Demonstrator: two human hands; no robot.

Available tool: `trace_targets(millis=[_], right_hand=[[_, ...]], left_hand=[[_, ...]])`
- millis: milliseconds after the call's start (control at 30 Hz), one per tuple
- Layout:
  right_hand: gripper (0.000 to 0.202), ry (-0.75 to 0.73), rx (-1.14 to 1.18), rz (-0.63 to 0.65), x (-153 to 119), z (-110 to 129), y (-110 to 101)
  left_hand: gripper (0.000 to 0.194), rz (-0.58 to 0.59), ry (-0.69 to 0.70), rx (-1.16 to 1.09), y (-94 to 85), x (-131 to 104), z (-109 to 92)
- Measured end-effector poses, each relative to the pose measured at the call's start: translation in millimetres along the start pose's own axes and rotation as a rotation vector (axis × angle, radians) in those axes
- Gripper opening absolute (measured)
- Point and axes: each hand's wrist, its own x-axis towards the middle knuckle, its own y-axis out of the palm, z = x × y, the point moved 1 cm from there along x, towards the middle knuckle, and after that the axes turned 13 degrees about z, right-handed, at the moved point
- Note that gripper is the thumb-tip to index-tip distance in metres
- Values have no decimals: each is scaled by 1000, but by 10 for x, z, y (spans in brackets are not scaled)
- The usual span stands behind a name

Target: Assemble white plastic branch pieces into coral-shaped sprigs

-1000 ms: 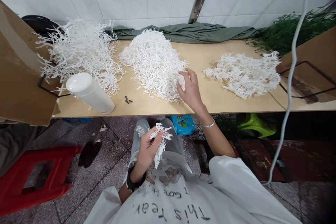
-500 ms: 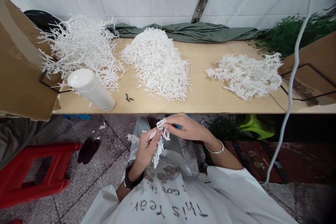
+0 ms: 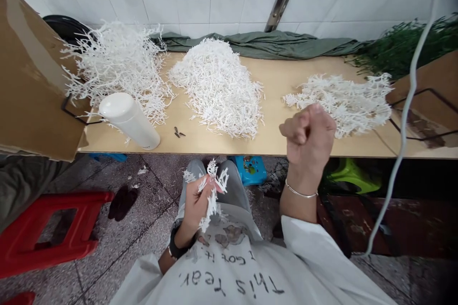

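Over my lap, my left hand (image 3: 198,202) pinches a small bunch of white branching sprigs (image 3: 213,205). My right hand (image 3: 309,136) is raised over the table's front edge, its fingers curled; what they hold, if anything, is hidden. It overlaps the left part of the right white sprig pile (image 3: 352,102) in view. A dense heap of short white pieces (image 3: 222,88) lies in the middle of the table. At the left is a looser, taller pile of white branching sprigs (image 3: 118,64).
A white bottle (image 3: 130,121) stands at the table's front left, with several dark seeds (image 3: 178,132) beside it. Cardboard boxes flank the table (image 3: 272,145). A grey cable (image 3: 403,124) hangs at the right. Green cloth (image 3: 272,44) lies along the wall. A red stool (image 3: 82,224) stands lower left.
My right hand has left the sprigs at my lap and moved up and right to the table's edge, its fingers now curled. My left hand still holds the bunch.
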Motion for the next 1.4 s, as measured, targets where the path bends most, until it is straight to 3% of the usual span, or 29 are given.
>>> trace_targets(millis=[33, 133, 200, 267, 433, 533, 667, 733, 833, 933, 1000, 1067, 1167, 1267, 1333, 1400], right_hand=[[33, 2, -72, 81, 10, -17, 4], [32, 133, -230, 558, -151, -155, 153], [31, 197, -289, 798, -335, -250, 273], [28, 212, -351, 881, -482, -301, 353], [29, 249, -484, 922, -565, -285, 369], [38, 356, -262, 880, -552, -275, 332], [45, 621, 162, 587, -630, -318, 398], [45, 639, 330, 466, -670, -327, 473], [39, 462, 468, 292, -606, -271, 446], [34, 156, 506, 48, -364, -144, 129], [31, -167, 384, -188, -156, -76, -152], [26, -249, 99, -286, 49, -116, -349], [5, -157, -503, -203, 288, -398, -439], [23, 57, -1058, 93, 345, -740, -383], [25, 82, -1076, 176, 248, -814, -300], [17, 68, -916, 221, 69, -734, -170]], left_hand=[[45, -26, -11, -11, -16, 10, 15], [43, -123, 12, 29, -42, 51, -9], [41, -152, 33, 94, -39, 79, -65], [41, -165, 37, 137, -30, 97, -119], [41, -151, 12, 129, -19, 85, -122], [47, -89, -20, 87, -3, 59, -70], [54, -14, 45, 130, 64, 44, -65], [52, -6, 88, 167, 102, 41, -92], [51, 7, 120, 130, 129, 22, -130], [54, 0, 80, -15, 96, -14, -125], [53, -46, 17, -114, 56, -28, -102], [50, -106, -19, -183, 20, -22, -79], [48, -149, -4, -188, -1, 17, -57], [47, -168, 11, -111, 2, 63, -40], [47, -187, -10, -79, 8, 90, -33], [47, -185, -37, -62, 12, 117, -38]])
